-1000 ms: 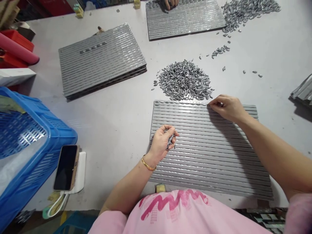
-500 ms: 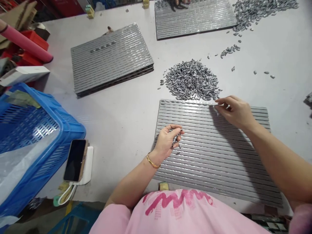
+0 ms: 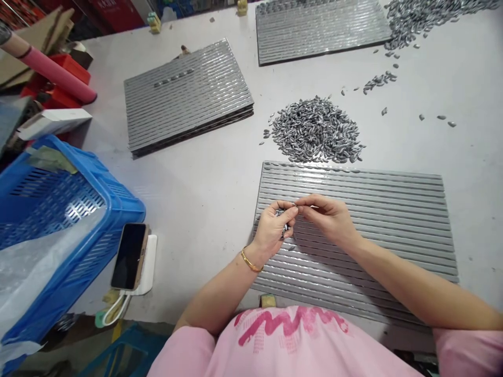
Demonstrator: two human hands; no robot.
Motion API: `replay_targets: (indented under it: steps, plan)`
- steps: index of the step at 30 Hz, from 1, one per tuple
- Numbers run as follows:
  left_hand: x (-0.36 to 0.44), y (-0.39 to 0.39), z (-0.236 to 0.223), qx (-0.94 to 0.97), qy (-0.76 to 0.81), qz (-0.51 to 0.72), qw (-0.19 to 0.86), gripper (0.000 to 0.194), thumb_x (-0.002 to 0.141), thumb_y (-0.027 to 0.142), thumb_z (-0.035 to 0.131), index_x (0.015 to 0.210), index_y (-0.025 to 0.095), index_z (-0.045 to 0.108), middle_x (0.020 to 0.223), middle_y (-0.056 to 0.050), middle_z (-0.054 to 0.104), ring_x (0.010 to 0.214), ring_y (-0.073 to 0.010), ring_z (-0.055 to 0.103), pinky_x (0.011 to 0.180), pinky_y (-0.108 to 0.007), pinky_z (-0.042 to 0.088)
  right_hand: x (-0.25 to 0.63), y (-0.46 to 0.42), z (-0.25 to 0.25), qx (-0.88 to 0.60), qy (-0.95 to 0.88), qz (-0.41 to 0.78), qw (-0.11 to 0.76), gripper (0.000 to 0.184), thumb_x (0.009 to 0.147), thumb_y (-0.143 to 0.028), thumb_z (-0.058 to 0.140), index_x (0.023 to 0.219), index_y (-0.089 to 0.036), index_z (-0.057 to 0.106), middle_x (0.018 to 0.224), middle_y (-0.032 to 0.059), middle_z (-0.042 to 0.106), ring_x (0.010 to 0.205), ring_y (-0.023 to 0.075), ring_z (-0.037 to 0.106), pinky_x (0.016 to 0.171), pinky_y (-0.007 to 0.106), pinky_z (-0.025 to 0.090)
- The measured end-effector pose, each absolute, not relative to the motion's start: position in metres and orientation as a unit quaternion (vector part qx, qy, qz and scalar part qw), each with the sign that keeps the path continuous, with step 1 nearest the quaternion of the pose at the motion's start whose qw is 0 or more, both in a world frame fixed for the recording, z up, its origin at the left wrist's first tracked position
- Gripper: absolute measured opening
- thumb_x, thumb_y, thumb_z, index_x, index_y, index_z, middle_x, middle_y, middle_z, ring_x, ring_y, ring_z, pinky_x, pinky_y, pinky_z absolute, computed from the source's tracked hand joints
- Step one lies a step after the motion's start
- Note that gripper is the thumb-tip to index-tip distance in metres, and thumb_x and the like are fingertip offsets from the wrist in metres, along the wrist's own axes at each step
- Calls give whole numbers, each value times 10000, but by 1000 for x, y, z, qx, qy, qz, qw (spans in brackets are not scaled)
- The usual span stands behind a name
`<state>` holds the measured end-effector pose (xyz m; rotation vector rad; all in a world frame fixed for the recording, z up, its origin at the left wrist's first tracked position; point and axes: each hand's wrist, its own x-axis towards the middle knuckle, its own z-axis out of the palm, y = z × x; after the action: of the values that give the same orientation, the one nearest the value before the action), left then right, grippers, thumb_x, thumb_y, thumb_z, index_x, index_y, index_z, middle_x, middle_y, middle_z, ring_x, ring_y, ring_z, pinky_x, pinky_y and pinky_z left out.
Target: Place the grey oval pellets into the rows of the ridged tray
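Note:
My left hand (image 3: 273, 225) is closed around several small grey spindle-shaped pieces (image 3: 285, 228), its thumb and forefinger pinched together. At those fingertips my right hand (image 3: 330, 217) pinches too, on what looks like one such piece, mostly hidden by the fingers. Both hands are over a grey ridged board (image 3: 396, 230). Along the board's far edge a row of pieces lies in the top groove, from the left corner to past the middle. One loose piece (image 3: 291, 248) rests on the board below my left hand. Just beyond the board is a heap of the same pieces (image 3: 316, 128).
A stack of ridged boards (image 3: 188, 97) lies at the back left, with another board (image 3: 322, 31) at the far side. More pieces (image 3: 420, 21) are heaped at the far right. A blue crate (image 3: 121, 193), a phone (image 3: 129, 256) and a white power bank (image 3: 148, 267) are on the left.
My right hand has left the board's far edge and come left and nearer, to the fingertips of my left hand. The left hand keeps its hold. The view has shifted slightly.

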<state>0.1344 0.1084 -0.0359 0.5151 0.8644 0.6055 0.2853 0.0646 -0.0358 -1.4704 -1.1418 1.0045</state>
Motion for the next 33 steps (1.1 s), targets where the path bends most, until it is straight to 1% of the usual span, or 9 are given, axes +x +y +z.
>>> replay_targets:
  steps: [3,5,10,13,16,18,22,24,33]
  plan:
    - [135,107,-35,248,415,281,829,381,683,367,853,874,172,587,678,46,533,555,-53,458,373,-146,278,288,63,-31,-575,-564,363,469,179,925,-280,606,1030,-265,751,933,37,732,859,177,684,729,308,547]
    - [136,107,-33,256,418,273,827,367,689,362,846,868,164,595,677,42,532,555,-52,457,371,-144,276,290,62,-28,-564,-617,322,445,223,941,-231,574,1086,-268,739,953,41,732,863,165,681,739,297,544]
    - [135,111,-28,253,426,253,831,301,742,343,796,864,159,591,782,1,606,551,-45,469,364,-138,260,322,62,-28,-593,-651,239,410,195,940,-224,564,1040,-261,728,929,35,732,793,157,677,671,282,536]
    - [133,114,-28,232,427,254,837,261,782,341,753,869,163,584,768,6,590,534,-47,463,358,-136,256,370,61,-33,-672,-639,115,355,164,937,-278,574,999,-246,722,928,41,743,787,158,678,694,276,538]
    - [132,116,-29,233,425,247,839,253,808,365,723,858,157,586,754,2,583,515,-49,456,351,-137,251,424,60,-41,-721,-611,50,324,167,918,-265,577,904,-196,728,874,88,745,687,158,641,656,289,503]
    - [133,116,-29,235,428,248,837,265,808,382,719,856,156,590,737,2,581,498,-49,449,346,-139,247,451,61,-46,-732,-612,34,298,178,902,-266,583,846,-190,734,847,98,744,653,160,613,640,299,478]
    - [133,116,-27,228,436,250,834,272,799,391,722,853,157,595,699,8,578,471,-50,438,340,-137,245,470,68,-52,-723,-640,42,257,203,897,-271,575,840,-199,756,904,98,753,807,188,653,717,297,483]
    - [133,116,-27,225,438,249,834,267,801,388,718,850,156,595,689,8,577,467,-50,437,339,-136,248,471,71,-53,-716,-651,51,246,207,897,-269,574,843,-202,763,927,92,754,844,189,663,744,290,491]
    - [133,116,-30,217,428,252,840,248,803,374,716,843,159,598,700,8,581,476,-53,450,338,-139,263,471,75,-54,-717,-645,56,257,195,892,-276,593,835,-188,757,892,80,756,771,163,682,699,258,527]
